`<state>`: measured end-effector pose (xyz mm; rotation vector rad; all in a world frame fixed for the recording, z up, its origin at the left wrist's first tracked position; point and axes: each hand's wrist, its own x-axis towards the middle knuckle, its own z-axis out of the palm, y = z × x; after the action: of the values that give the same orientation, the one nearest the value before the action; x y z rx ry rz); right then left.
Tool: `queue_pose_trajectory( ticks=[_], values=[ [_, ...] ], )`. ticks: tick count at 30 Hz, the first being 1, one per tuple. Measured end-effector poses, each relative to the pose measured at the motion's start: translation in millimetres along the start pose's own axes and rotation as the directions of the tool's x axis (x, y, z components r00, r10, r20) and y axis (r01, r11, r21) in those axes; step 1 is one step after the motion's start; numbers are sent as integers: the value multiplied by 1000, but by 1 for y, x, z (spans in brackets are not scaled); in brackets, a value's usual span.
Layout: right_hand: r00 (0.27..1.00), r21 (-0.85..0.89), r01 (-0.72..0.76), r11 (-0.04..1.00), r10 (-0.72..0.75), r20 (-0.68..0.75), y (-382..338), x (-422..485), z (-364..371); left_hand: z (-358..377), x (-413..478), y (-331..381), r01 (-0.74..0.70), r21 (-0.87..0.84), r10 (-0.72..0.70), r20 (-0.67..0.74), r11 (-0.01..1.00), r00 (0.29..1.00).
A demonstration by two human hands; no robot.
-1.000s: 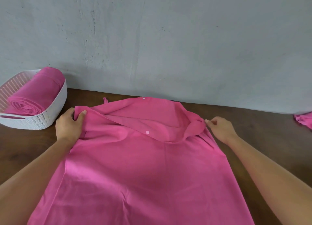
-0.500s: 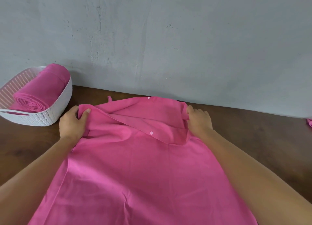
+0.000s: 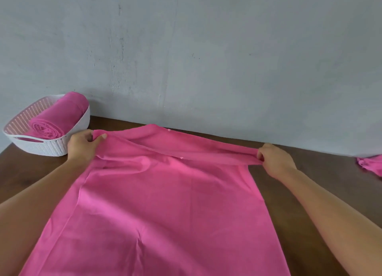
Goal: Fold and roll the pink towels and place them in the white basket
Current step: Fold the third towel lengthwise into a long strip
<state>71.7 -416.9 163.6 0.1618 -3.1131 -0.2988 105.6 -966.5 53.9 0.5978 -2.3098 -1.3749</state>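
We pinch the pink towel (image 3: 165,209) far edge – left hand (image 3: 82,146), right hand (image 3: 276,160) (fingers clamped) – uneven pull risks a skewed fold.

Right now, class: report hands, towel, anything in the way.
Left hand, right hand each grip one far end of the flat pink cloth towel. One rolled pink towel in white perforated plastic basket. Nothing blocks it.

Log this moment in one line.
step: folding | left hand: grips pink towel far edge | right hand: same edge | white basket: one rolled towel inside
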Motion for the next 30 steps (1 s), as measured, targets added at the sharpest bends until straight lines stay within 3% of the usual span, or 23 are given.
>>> queue_pose_trajectory(
  ticks=[7,11,18,27,30],
  values=[
    [996,20,-79,997,80,-47,49,-46,-23,-33,-40,38,-91,18,93,-98,996,991],
    [992,13,-80,997,81,-99,70,-85,-21,-58,-80,53,-89,-22,86,-111,996,990],
    [984,171,-147,974,161,-71,85,-151,8,-94,-160,59,-51,-103,42,-88,993,995],
    [965,439,-125,890,211,-155,87,-230,51,-127,-262,38,30,-190,-35,-23,981,999],
    [968,439,-34,898,140,-210,82,-252,56,-134,-283,25,58,-182,-64,-28,982,998]
  ],
)
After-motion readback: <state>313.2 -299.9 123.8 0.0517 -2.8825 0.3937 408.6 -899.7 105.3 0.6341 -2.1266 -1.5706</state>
